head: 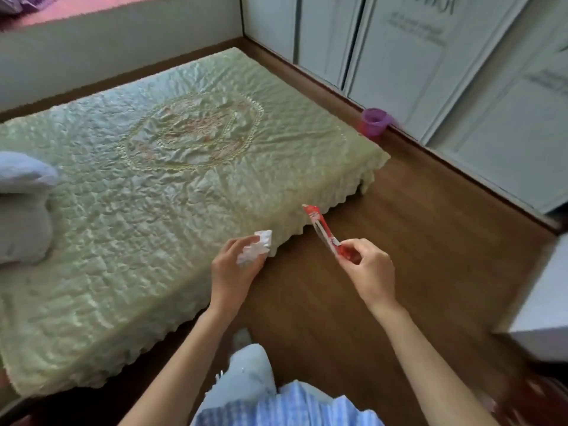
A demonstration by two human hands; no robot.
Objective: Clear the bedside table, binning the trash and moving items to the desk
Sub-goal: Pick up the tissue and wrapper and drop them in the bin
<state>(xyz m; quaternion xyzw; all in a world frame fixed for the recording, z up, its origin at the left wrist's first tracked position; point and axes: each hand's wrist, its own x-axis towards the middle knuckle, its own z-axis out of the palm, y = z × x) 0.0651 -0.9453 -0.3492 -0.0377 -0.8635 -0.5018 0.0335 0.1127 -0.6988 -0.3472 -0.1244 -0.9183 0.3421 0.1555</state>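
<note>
Two bits of trash are in my grasp, one to each side. My left hand (236,270) curls its fingers round a crumpled white tissue (256,247), held just over the near edge of the bed (123,210). My right hand (368,269) pinches the lower end of a red and white wrapper (322,232) between thumb and fingertips; the wrapper sticks up and away from me, above the wooden floor (415,241). The bed wears a pale green quilted cover, with a blue-grey pillow (24,204) at its left side. A small purple bin (374,121) stands on the floor by the white wardrobe doors (461,72), well apart from both hands.
</note>
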